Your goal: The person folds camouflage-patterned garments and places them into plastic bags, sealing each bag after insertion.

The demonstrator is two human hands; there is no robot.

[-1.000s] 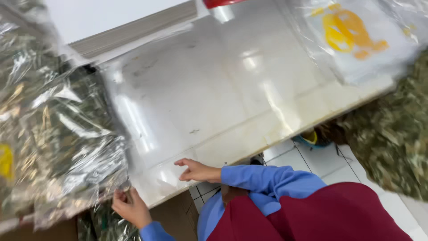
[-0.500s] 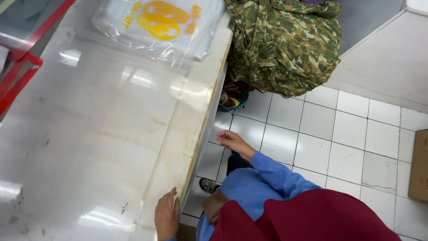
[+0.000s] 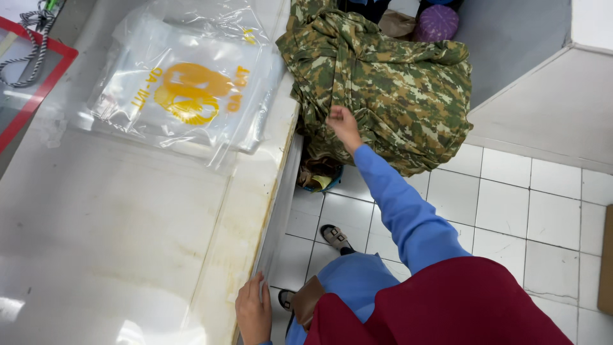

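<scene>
**A:** Head view first: the camouflage cloth (image 3: 389, 89) is your landmark. It lies heaped in a big bundle on the floor, hard against the end of the worktop (image 3: 128, 230). Your right hand (image 3: 343, 124) is on its near face, with the blue sleeve reaching out to it.

**B:** Are your fingers closed on it?

**A:** They look curled together into a fold of the fabric, pinching it, though the back of your hand hides the tips, so I can't swear to the grip. Your left hand (image 3: 254, 311) is well back from the cloth, laid flat on the worktop's near edge, fingers together and holding nothing.

**B:** What's around the bundle?

**A:** Just under its near side sits a small blue basket (image 3: 319, 179) with scraps in it, partly covered by hanging cloth. Beside the bundle, up on the worktop, is a stack of clear plastic bags (image 3: 185, 89) with yellow print. Beyond the bundle there's a purple round thing (image 3: 438, 22), partly hidden. Your shoe (image 3: 336, 237) is on the white tiles (image 3: 549, 217), near the basket.

**B:** What could go wrong?

**A:** In my judgement, you only have a pinch of one fold, so a pull may drag out a single layer and let the heap slump onto the tiles. Hanging cloth could also snag the basket and tip it. And you're leaning on one hand, so a heavy tug may unbalance you.
</scene>
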